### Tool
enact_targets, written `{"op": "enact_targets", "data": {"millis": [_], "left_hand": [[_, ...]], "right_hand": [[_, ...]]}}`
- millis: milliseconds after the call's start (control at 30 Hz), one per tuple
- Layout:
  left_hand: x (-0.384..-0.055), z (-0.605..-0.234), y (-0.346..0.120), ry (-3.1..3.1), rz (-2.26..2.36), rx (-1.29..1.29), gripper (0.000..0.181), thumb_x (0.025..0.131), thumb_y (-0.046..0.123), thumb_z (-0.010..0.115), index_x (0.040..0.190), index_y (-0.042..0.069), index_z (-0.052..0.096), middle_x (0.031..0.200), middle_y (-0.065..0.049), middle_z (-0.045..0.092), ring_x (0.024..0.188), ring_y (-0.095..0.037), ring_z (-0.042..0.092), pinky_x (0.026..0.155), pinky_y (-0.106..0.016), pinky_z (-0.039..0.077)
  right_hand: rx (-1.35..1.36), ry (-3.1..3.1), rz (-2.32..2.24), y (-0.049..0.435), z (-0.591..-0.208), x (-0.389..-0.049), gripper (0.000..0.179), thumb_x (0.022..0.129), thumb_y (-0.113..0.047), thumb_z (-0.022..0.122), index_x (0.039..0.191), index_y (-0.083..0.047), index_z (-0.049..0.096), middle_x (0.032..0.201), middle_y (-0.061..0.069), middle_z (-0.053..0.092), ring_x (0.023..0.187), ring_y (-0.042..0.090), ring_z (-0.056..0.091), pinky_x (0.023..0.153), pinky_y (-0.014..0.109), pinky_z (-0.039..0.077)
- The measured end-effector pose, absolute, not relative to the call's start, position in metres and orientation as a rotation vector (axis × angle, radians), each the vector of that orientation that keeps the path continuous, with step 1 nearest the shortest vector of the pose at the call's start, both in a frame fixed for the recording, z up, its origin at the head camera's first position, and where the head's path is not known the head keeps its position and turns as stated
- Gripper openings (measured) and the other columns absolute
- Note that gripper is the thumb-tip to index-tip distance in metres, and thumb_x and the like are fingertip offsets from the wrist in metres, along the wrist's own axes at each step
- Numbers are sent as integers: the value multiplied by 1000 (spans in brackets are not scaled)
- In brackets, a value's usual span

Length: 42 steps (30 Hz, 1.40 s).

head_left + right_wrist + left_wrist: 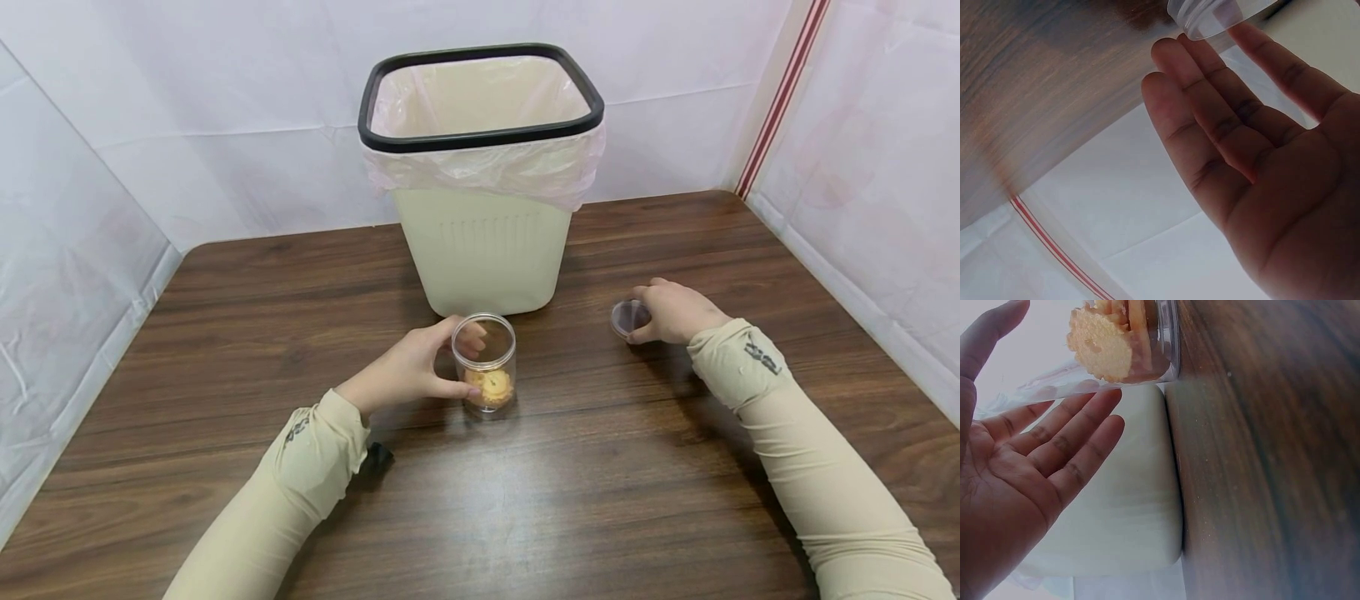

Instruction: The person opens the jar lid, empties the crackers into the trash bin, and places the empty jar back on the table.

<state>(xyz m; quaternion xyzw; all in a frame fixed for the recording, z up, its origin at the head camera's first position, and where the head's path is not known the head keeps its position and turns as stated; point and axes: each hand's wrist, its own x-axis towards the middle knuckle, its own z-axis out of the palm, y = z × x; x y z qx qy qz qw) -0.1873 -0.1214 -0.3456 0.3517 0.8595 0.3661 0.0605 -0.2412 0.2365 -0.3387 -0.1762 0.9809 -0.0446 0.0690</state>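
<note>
My left hand (408, 367) grips a clear plastic jar (486, 357) from its left side, thumb in front and fingers behind. The jar stands upright on the table, its top uncovered. Yellow cookies (495, 386) lie at its bottom; in the left wrist view one round cookie (1100, 350) with a wavy edge shows through the wall. Over to the right, my right hand (678, 312) pinches a clear round lid (624, 320) between thumb and fingers, at or just above the tabletop. Only part of the lid (1216, 15) appears in the right wrist view.
A cream trash bin (487, 250) with a black rim and a pinkish liner bag (487, 171) stands right behind the jar. A small black object (377, 458) is partly hidden by my left forearm. White sheeting (225, 100) closes off the wooden table (585, 500) at back and sides.
</note>
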Motion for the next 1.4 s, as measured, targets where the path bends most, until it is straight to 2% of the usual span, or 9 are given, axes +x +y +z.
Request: {"op": "enact_targets", "data": {"millis": [533, 1000, 1400], "left_hand": [[-188, -347, -121, 2593, 1108, 1058, 59, 73, 20, 84, 122, 6, 54, 115, -10, 67, 110, -18, 62, 99, -41, 46], [-188, -347, -122, 2584, 1116, 1062, 60, 73, 20, 84, 123, 5, 54, 115, -11, 67, 111, -19, 62, 99, -42, 46], [-188, -348, -121, 2588, 1108, 1055, 61, 73, 21, 84, 123, 6, 53, 115, -11, 67, 111, -19, 62, 100, -42, 45]], "right_hand": [[-501, 2947, -140, 236, -340, -242, 67, 75, -30, 78, 127, 6, 55, 114, 26, 59, 94, 33, 59, 82, 49, 49], [-503, 2946, -131, 236, -339, -242, 66, 75, -30, 78, 127, 5, 56, 112, 25, 59, 93, 32, 58, 80, 49, 49], [-518, 2957, -137, 236, -338, -241, 65, 76, -34, 76, 128, 1, 56, 113, 25, 59, 99, 35, 58, 82, 51, 49]]}}
